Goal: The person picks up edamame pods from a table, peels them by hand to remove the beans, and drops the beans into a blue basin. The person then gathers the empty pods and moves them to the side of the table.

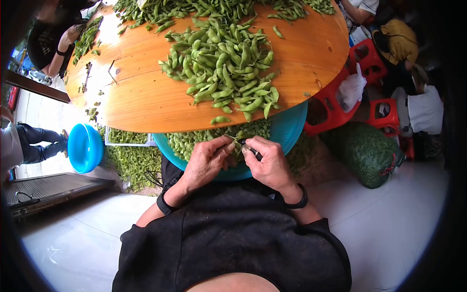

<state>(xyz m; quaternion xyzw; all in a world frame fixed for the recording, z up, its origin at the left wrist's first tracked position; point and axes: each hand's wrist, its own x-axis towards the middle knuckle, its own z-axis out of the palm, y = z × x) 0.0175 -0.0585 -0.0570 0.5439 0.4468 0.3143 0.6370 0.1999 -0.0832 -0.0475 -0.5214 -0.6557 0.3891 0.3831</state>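
I lose part of the round blue plastic basin (pixel 293 127) under the near edge of the orange wooden table (pixel 141 92); the bare right hand (pixel 267 160) partly hides a small black object (pixel 258 155).

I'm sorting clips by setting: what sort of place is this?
Probably an informal bean-shelling workspace: a wooden table heaped with green pods, a blue basin of shelled beans and a stuffed sack.

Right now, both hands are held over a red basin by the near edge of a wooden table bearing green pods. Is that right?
Not quite: the head view shows a blue basin, not a red one. The left hand and right hand are indeed held over it, by the wooden table bearing green pods.
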